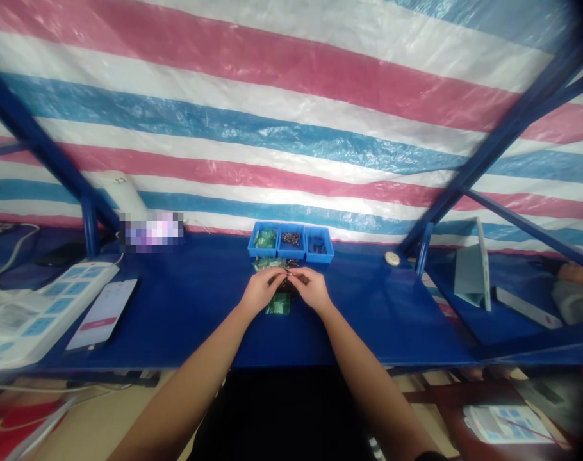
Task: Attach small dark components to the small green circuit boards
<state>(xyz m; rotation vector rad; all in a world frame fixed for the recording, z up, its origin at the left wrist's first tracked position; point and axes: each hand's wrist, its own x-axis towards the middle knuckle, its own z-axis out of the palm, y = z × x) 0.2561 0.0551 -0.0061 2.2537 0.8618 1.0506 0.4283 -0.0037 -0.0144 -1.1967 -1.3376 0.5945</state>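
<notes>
Blue bench [186,307], centre: left hand [261,289] and right hand [312,288], fingertips closed together on a small dark part [286,274] above green packets [278,304] — three blue bins [290,242] at 12 o'clock. Risk: pinch slips, part likely drops among packets — hard to find

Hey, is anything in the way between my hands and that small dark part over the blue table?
Nothing visible: the left hand and right hand meet on the small dark part, apparently pinching it together.
</notes>
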